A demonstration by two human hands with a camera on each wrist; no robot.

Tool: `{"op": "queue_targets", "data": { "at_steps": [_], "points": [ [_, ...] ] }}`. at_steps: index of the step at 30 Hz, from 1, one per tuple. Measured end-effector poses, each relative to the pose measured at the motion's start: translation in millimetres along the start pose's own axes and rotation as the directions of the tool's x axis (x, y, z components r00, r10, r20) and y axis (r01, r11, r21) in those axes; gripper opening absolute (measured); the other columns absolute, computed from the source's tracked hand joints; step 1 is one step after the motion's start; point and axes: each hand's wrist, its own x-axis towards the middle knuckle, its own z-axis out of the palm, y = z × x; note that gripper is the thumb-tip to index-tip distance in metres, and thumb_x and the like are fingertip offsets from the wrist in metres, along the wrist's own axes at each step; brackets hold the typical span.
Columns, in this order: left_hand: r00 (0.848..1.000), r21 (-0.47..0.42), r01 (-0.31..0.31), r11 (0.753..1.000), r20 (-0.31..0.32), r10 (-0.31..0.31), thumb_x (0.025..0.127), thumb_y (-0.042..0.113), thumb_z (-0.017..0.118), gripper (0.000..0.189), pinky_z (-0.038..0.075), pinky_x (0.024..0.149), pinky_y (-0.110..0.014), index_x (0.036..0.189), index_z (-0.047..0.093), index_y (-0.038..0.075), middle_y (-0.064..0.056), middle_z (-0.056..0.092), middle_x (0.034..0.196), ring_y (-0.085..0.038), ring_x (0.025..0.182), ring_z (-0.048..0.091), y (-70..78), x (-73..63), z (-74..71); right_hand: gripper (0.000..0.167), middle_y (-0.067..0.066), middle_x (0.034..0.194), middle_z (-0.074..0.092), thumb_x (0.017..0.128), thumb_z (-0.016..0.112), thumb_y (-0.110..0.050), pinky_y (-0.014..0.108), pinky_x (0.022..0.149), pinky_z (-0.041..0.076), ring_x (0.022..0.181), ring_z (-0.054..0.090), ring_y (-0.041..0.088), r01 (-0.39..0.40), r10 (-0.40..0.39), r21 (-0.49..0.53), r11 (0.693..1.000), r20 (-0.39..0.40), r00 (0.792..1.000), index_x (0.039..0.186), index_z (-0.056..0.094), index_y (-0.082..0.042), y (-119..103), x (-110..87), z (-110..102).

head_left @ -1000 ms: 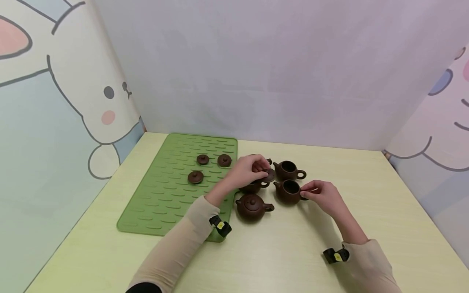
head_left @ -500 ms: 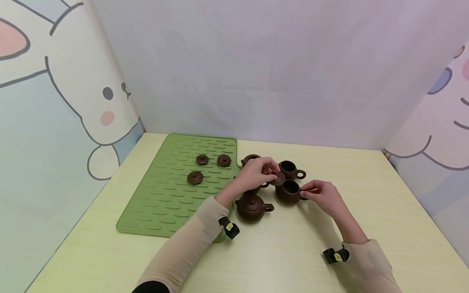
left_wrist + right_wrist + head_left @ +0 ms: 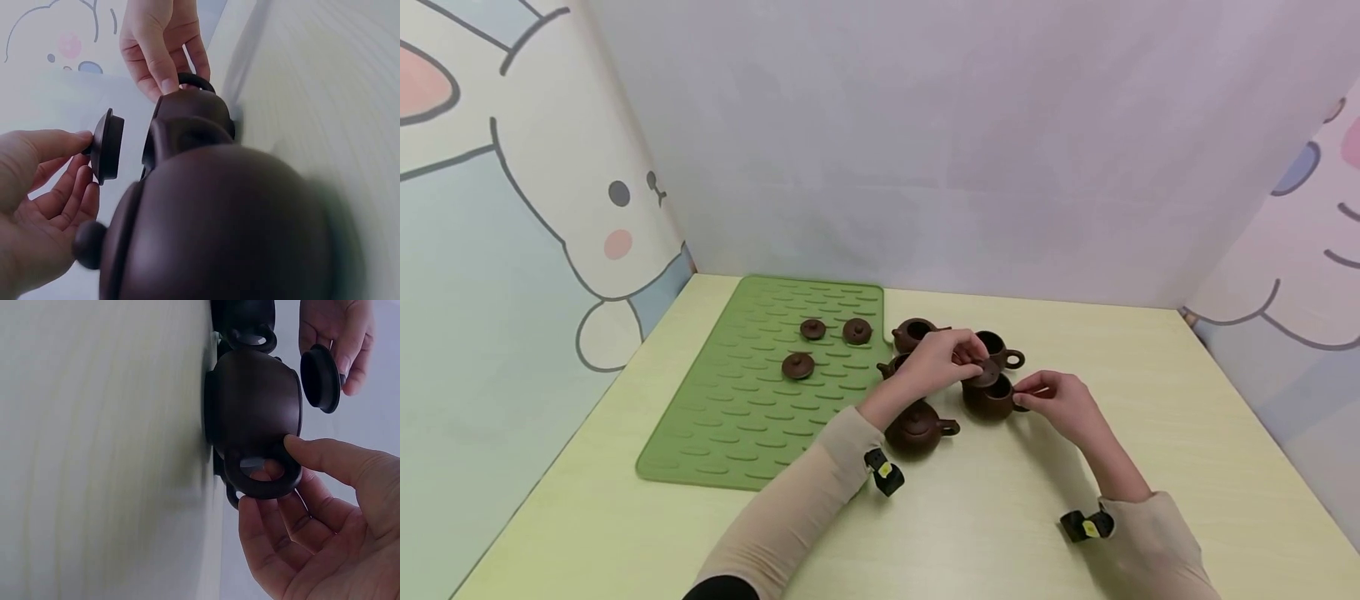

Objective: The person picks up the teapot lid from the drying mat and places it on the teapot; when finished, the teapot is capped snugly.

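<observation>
My left hand point(image 3: 942, 360) pinches a dark brown teapot lid point(image 3: 107, 147) by its knob. In both wrist views a gap shows between that lid and the uncovered teapot point(image 3: 257, 400) it faces. My right hand point(image 3: 1060, 402) grips this teapot's handle point(image 3: 262, 481) with thumb and fingers, and the pot stands on the table. Right behind it is another uncovered teapot point(image 3: 992, 343), partly hidden by the left hand. A lidded teapot point(image 3: 913, 433) stands at the near left, close below my left wrist.
Two more teapots, a far one point(image 3: 914, 332) and a half-hidden one point(image 3: 889, 367), stand by the edge of a green mat point(image 3: 730, 417). On the mat lie three lids: a near one point(image 3: 797, 365), a far-left one point(image 3: 812, 329) and a far-right one point(image 3: 857, 331).
My left hand has carried the lid rightward, from above the left-hand pots to over the teapot at my right hand. The right hand has kept its hold on the handle.
</observation>
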Motion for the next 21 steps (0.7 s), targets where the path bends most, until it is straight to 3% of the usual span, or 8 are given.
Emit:
{"op": "queue_targets", "data": {
  "at_steps": [8,21],
  "points": [
    [1.000,0.001,-0.010,1.000,0.014,0.010,0.092,0.009,0.072,0.014,0.050,0.075,-0.012,0.105,0.069,0.010,-0.002,0.072,0.098,-0.006,0.086,0.064,2.3,4.9,10.3,0.020,0.009,0.094,0.077,0.092,0.072,-0.020,0.028,0.071,0.049,0.086,0.067,0.013,0.004,-0.004,-0.002,1.000,-0.002,1.000,0.103,0.074,-0.003,-0.2,0.1,-0.1],
    [1.000,0.076,0.000,0.997,0.025,-0.002,0.092,0.012,0.072,0.013,0.049,0.074,-0.009,0.105,0.070,0.014,0.003,0.072,0.097,0.000,0.084,0.062,3.4,8.4,19.9,0.020,0.009,0.094,0.077,0.091,0.072,-0.019,0.027,0.071,0.049,0.085,0.067,0.011,-0.003,0.003,0.020,1.000,-0.001,1.000,0.103,0.074,-0.002,-0.5,0.0,-0.4]
  ]
}}
